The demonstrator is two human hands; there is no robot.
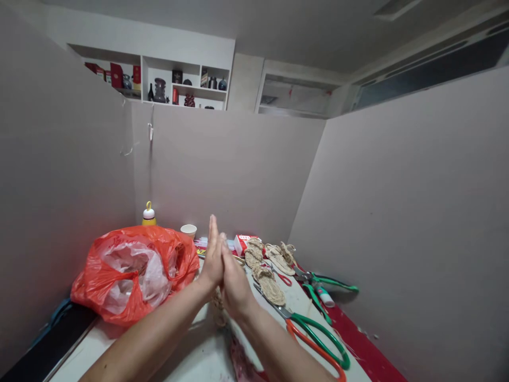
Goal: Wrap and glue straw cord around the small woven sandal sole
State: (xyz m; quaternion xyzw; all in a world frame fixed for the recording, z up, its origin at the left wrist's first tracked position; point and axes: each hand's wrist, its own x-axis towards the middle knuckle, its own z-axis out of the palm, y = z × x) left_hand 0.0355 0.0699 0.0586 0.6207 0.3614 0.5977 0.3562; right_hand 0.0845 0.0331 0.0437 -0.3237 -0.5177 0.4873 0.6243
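My left hand (pixel 212 262) and my right hand (pixel 235 281) are raised over the table, palms pressed together with the fingers stretched out and pointing up. I see nothing between the palms, though their inner sides are hidden. Below them lies a piece of woven straw (pixel 218 307), partly covered by my wrists. To the right is a small woven straw sandal (pixel 271 288), with another straw sandal (pixel 253 252) behind it and a paler sandal (pixel 280 260) beside that. Large scissors (pixel 318 335) with green and orange handles lie near my right forearm.
A red plastic bag (pixel 95 276) bulges at the left, a yellow bottle (pixel 149 215) behind it. A paper cup (pixel 188 231) and a red-white box (pixel 241 243) stand at the back. Green-handled pliers (pixel 334 282), small red scissors (pixel 285 279) and a small bottle (pixel 325 297) lie right. Partitions (pixel 222 164) enclose the table.
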